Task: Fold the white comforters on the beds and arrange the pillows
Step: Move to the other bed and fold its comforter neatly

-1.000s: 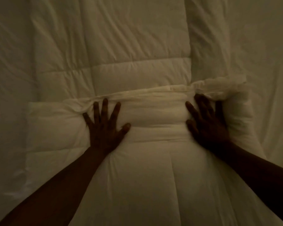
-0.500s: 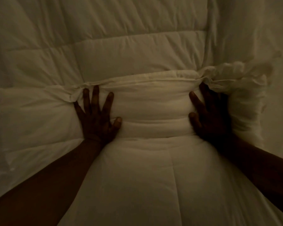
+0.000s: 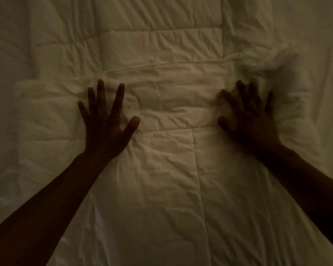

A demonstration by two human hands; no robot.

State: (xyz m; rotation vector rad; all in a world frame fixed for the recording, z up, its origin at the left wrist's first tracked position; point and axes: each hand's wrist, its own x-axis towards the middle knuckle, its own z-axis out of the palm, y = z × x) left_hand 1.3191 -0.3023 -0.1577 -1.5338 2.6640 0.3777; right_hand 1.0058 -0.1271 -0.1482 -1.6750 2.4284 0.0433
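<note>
**Fingers spread flat on the folded comforter**

Fingers [image 3: 117, 100] of the left hand [image 3: 106, 129] are straight and fanned wide apart, thumb angled off to the right; we see nothing gripped, only the palm and fingers laid on the cloth. The right hand [image 3: 250, 120] is blurred. Its fingers look spread too and pointing away from us, but we cannot tell how firmly they press or whether the tips catch any fabric.

Nearest us, both bare forearms come in from the lower corners, the left from bottom left, the right from bottom right. Between them lies the white, quilted, wrinkled fabric comforter [image 3: 173, 169], with a stitched seam running away from us down its middle.

Further out, the hands rest on a thick folded-over band of the comforter that runs across the view. Its far edge shows as a thin hem line just beyond the fingertips. The band bulges out past each hand, and a ruffled, bunched corner rises just beyond the right hand.

Beyond the fold, more quilted panels of the same comforter stretch to the top of the view. Light is dim and yellowish throughout.
</note>
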